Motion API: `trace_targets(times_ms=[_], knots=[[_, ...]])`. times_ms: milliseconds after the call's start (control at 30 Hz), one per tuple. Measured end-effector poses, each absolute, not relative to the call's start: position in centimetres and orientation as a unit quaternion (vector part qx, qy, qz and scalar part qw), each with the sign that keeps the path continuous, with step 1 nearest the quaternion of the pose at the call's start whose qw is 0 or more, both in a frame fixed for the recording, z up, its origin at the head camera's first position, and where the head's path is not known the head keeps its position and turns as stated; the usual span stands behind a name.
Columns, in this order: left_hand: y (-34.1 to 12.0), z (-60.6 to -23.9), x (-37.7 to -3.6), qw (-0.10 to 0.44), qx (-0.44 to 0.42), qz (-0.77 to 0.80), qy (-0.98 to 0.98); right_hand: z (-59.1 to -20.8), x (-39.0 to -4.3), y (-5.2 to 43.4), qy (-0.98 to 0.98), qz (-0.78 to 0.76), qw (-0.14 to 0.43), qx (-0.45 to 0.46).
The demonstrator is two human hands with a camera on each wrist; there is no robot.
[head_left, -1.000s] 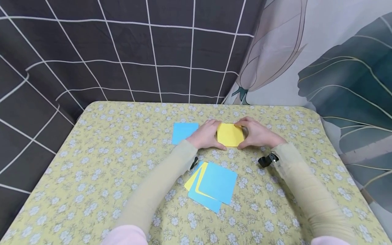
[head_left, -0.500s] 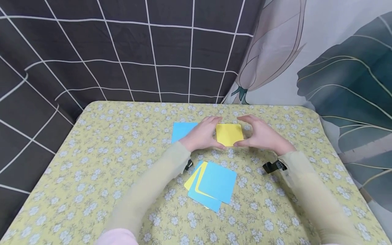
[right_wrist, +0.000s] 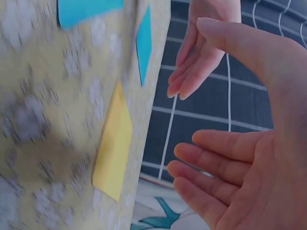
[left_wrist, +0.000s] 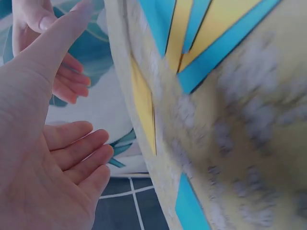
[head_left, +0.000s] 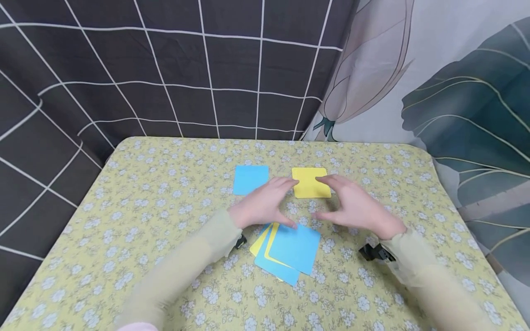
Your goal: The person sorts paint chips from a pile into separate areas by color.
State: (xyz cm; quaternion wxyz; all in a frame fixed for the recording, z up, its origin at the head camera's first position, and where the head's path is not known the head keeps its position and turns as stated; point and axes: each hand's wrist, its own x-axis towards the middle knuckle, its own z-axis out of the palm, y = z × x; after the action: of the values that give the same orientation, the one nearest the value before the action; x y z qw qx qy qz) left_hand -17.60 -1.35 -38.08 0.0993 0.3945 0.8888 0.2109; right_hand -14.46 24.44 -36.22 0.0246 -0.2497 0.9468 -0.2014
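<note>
My left hand point(head_left: 265, 202) hovers above the table between the fanned pile and the far squares, its fingers relaxed and holding nothing. Across from it, my right hand point(head_left: 356, 204) is raised too, thumb apart from the fingers, palm bare in the right wrist view. Just beyond both hands lies a yellow paper square point(head_left: 308, 184), which looks like a small neat stack in the left wrist view. Left of that lies a blue paper square point(head_left: 250, 179). Nearer to me is a fanned pile of blue and yellow paper squares point(head_left: 294, 250), its far edge partly behind my left thumb.
A yellow floral cloth point(head_left: 136, 220) covers the table. Behind it hangs a dark curtain with a white grid point(head_left: 232, 64). At the right hangs a pale curtain with large leaf shapes point(head_left: 468, 110).
Both hands have let go of the yellow square, moved apart and drawn back toward me. The yellow square stays where it was, and so do the blue square and the fanned pile.
</note>
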Motion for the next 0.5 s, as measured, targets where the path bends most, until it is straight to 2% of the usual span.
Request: trace_targets(times_ms=[500], knots=[[-3.2,-40.4,-12.5,0.148,0.458,0.187,0.856,-38.7,-8.8,22.2,0.945,-0.184,0.047,-0.265]])
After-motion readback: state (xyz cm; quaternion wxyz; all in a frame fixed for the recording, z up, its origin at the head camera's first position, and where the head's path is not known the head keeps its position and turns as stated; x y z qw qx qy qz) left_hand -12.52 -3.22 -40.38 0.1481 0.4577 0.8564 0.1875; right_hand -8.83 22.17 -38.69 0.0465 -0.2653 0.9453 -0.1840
